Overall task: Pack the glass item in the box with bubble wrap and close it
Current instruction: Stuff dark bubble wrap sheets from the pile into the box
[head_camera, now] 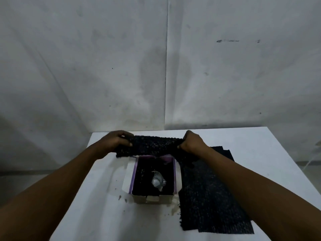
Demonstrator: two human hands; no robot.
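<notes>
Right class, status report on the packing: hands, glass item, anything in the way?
Both hands, left and right, grip a black bubble wrap piece above the box. Glass item inside. Flaps open, nothing in the way.

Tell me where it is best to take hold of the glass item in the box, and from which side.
Likely from straight above, around its middle. The glass item lies low in the open box on dark padding, and the walls block any side approach. A light fingertip hold seems safest. Its exact shape is blurred.
</notes>
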